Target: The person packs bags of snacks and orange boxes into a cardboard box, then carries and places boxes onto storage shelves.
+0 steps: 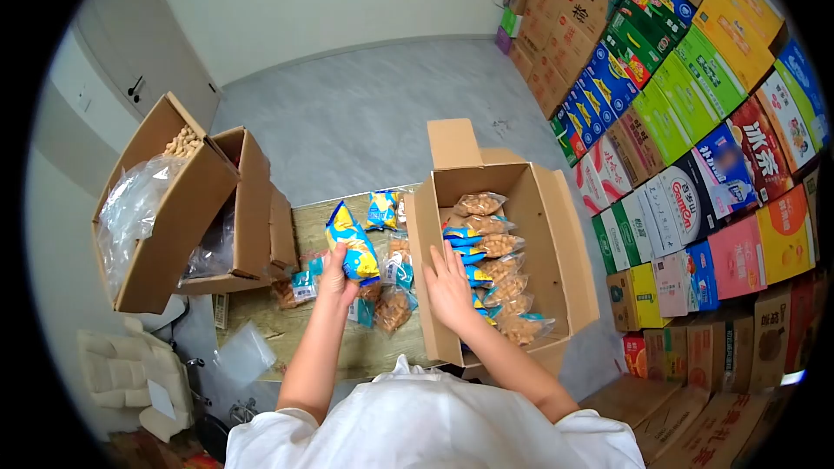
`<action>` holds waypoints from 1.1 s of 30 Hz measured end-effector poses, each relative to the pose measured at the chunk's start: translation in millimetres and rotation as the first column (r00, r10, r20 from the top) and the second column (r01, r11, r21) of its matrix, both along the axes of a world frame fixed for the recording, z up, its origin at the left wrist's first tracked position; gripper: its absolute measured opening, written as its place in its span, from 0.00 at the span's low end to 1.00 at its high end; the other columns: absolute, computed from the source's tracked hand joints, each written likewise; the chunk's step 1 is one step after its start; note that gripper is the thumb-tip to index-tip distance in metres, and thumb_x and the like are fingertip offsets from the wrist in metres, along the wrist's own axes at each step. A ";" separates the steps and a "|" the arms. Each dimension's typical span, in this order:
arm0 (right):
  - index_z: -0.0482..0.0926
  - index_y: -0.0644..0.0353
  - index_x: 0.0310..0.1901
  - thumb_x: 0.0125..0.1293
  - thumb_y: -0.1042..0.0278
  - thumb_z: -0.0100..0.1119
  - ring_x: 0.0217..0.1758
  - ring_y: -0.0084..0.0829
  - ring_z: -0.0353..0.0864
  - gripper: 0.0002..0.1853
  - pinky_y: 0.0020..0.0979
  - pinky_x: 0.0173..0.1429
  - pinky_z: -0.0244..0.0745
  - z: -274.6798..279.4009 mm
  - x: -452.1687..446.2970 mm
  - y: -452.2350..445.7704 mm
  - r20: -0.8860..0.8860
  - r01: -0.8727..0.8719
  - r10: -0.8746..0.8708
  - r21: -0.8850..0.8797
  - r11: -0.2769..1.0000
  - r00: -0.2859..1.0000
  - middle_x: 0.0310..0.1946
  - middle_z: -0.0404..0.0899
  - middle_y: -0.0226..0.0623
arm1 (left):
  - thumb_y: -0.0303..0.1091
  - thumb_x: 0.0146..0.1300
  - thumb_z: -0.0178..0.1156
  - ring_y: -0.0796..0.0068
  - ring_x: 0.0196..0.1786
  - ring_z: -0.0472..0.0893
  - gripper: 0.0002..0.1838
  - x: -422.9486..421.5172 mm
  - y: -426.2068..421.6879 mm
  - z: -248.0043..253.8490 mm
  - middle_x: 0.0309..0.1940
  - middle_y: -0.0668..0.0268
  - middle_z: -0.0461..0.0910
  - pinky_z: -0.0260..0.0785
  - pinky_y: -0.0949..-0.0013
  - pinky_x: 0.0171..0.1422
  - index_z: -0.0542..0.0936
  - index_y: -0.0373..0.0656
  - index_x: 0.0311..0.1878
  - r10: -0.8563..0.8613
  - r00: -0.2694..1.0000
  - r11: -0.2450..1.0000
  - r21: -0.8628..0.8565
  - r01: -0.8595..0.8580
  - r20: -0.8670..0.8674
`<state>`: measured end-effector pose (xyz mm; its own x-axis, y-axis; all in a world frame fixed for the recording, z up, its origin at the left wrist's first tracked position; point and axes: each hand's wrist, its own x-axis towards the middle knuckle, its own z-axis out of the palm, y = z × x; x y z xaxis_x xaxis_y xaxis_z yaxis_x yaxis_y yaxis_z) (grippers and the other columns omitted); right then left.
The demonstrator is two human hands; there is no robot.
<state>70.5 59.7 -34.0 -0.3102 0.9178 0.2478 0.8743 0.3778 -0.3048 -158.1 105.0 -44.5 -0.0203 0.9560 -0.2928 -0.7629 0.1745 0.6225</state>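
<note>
My left hand (334,278) grips a blue and yellow snack bag (351,239) above the table. My right hand (450,285) has its fingers stretched out over the left wall of an open cardboard box (549,269), beside the packets inside. A row of clear bags of brown snacks (501,246) lies in that box, with blue and yellow bags (465,241) along their left side; my hand partly covers these. Behind my left hand another blue and yellow bag (382,208) rests on the table, and several clear snack packets (395,308) lie nearby.
The wooden table (347,356) carries two cardboard boxes at its left, the upper one (187,226) tilted, with peanuts (182,142) and plastic film. A clear plastic sheet (246,353) lies by the left edge. Stacked cartons (686,200) fill the right wall; a cream chair (130,373) stands lower left.
</note>
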 end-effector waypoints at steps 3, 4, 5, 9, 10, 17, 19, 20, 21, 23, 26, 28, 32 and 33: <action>0.75 0.66 0.53 0.50 0.78 0.58 0.75 0.57 0.49 0.24 0.50 0.76 0.48 -2.6 0.5 -2.2 0.006 -0.003 0.003 0.024 1.000 1.000 0.67 0.60 0.57 | 0.62 0.55 0.65 0.61 0.51 0.80 0.41 16.9 -14.4 13.9 0.51 0.59 0.78 0.78 0.58 0.52 0.67 0.39 0.61 -0.202 0.961 0.979 0.046 0.197 0.191; 0.74 0.66 0.55 0.51 0.78 0.57 0.75 0.58 0.49 0.25 0.50 0.76 0.49 -1.2 0.2 -3.1 -0.059 -0.005 0.004 -0.003 1.000 0.998 0.67 0.60 0.57 | 0.68 0.54 0.61 0.60 0.52 0.80 0.45 26.1 -16.4 19.3 0.54 0.56 0.77 0.79 0.59 0.50 0.66 0.40 0.62 -0.288 0.940 0.956 0.114 0.271 0.184; 0.73 0.65 0.56 0.51 0.79 0.56 0.75 0.58 0.49 0.26 0.49 0.76 0.49 0.6 0.3 -2.9 -0.124 -0.009 0.005 -0.027 1.000 0.992 0.67 0.60 0.56 | 0.68 0.54 0.61 0.60 0.52 0.80 0.45 34.0 -19.0 25.2 0.54 0.56 0.77 0.79 0.59 0.50 0.66 0.40 0.62 -0.294 0.939 0.954 0.121 0.275 0.181; 0.68 0.62 0.60 0.59 0.81 0.50 0.70 0.47 0.62 0.25 0.43 0.73 0.55 -20.6 5.6 -5.4 -0.795 0.039 -0.124 -0.126 0.991 0.594 0.62 0.67 0.52 | 0.54 0.60 0.62 0.58 0.53 0.80 0.36 72.4 -34.3 48.6 0.55 0.55 0.77 0.76 0.59 0.56 0.66 0.40 0.64 -0.352 0.925 0.930 -0.057 0.363 0.146; 0.66 0.63 0.61 0.65 0.78 0.49 0.66 0.37 0.67 0.22 0.38 0.70 0.59 -14.1 10.3 -5.5 -0.877 0.046 -0.271 -0.276 0.960 0.398 0.60 0.69 0.47 | 0.54 0.60 0.62 0.58 0.53 0.80 0.36 81.6 -35.5 49.6 0.55 0.55 0.77 0.76 0.59 0.56 0.66 0.40 0.64 -0.357 0.923 0.929 -0.048 0.366 0.144; 0.64 0.65 0.64 0.69 0.51 0.52 0.65 0.40 0.67 0.30 0.41 0.67 0.62 52.2 79.1 -35.1 -0.805 0.256 -0.022 0.162 0.953 0.593 0.61 0.67 0.48 | 0.28 0.56 0.70 0.68 0.53 0.79 0.33 129.6 -43.1 48.5 0.53 0.58 0.75 0.76 0.65 0.55 0.62 0.39 0.61 -0.224 0.924 0.975 -0.081 0.209 -0.310; 0.63 0.65 0.66 0.63 0.51 0.58 0.70 0.44 0.62 0.35 0.45 0.70 0.59 75.3 84.5 -44.0 -0.110 -0.200 0.246 0.319 0.926 0.963 0.66 0.63 0.48 | 0.28 0.56 0.70 0.69 0.52 0.79 0.32 139.7 -47.4 50.3 0.53 0.59 0.75 0.76 0.66 0.55 0.62 0.40 0.60 -0.172 0.873 0.983 -0.025 0.180 -0.456; 0.64 0.65 0.66 0.59 0.61 0.61 0.72 0.45 0.60 0.35 0.47 0.71 0.58 80.1 82.0 -48.3 -0.064 -0.271 0.291 0.214 0.938 0.955 0.67 0.63 0.46 | 0.27 0.57 0.68 0.70 0.54 0.77 0.33 143.3 -50.2 49.9 0.54 0.58 0.74 0.74 0.66 0.56 0.61 0.39 0.62 -0.179 0.855 0.976 0.019 0.215 -0.486; 0.64 0.65 0.66 0.59 0.61 0.61 0.72 0.45 0.60 0.35 0.47 0.71 0.58 73.7 81.4 -50.1 -0.065 -0.266 0.286 0.215 0.939 0.956 0.67 0.63 0.46 | 0.27 0.57 0.68 0.70 0.54 0.77 0.33 147.1 -52.9 47.0 0.54 0.58 0.74 0.74 0.66 0.56 0.61 0.39 0.62 -0.183 0.854 0.975 0.020 0.220 -0.488; 0.65 0.65 0.65 0.47 0.71 0.64 0.70 0.49 0.63 0.39 0.49 0.70 0.61 53.6 82.0 -48.3 0.022 -0.199 0.202 0.284 0.938 0.979 0.66 0.65 0.46 | 0.25 0.58 0.63 0.70 0.56 0.75 0.33 153.9 -57.3 37.5 0.54 0.58 0.73 0.73 0.66 0.57 0.59 0.39 0.64 -0.297 0.871 0.944 0.020 0.331 -0.391; 0.69 0.61 0.64 0.40 0.80 0.62 0.68 0.48 0.65 0.40 0.43 0.66 0.67 52.1 87.6 -42.6 -0.089 -0.090 0.118 0.267 0.959 0.989 0.65 0.67 0.45 | 0.26 0.58 0.61 0.71 0.57 0.74 0.34 158.8 -69.5 27.4 0.56 0.58 0.72 0.70 0.66 0.59 0.57 0.40 0.66 -0.411 0.819 0.894 -0.003 0.447 -0.402; 0.72 0.58 0.61 0.37 0.83 0.63 0.65 0.46 0.71 0.40 0.39 0.64 0.70 51.8 95.9 -35.0 -0.227 -0.007 0.062 0.236 0.972 0.972 0.62 0.71 0.44 | 0.33 0.57 0.64 0.68 0.59 0.74 0.37 167.0 -75.8 41.0 0.55 0.57 0.75 0.67 0.64 0.61 0.57 0.38 0.68 -0.461 0.779 0.852 0.033 0.522 -0.425; 0.74 0.60 0.58 0.43 0.81 0.60 0.59 0.49 0.76 0.33 0.39 0.63 0.71 40.1 115.7 1.7 -0.541 0.147 -0.059 0.119 0.982 0.839 0.55 0.77 0.48 | 0.39 0.58 0.63 0.60 0.65 0.71 0.29 168.3 -88.3 44.1 0.53 0.54 0.77 0.57 0.55 0.71 0.69 0.38 0.61 0.073 0.238 0.760 0.208 0.615 -0.969; 0.73 0.59 0.59 0.46 0.81 0.59 0.57 0.47 0.77 0.32 0.38 0.61 0.71 35.5 120.2 13.0 -0.615 0.176 -0.111 0.046 0.983 0.781 0.54 0.78 0.47 | 0.42 0.56 0.64 0.53 0.66 0.69 0.27 167.3 -92.6 47.6 0.53 0.55 0.77 0.48 0.42 0.73 0.72 0.41 0.57 0.234 0.063 0.721 0.216 0.659 -0.970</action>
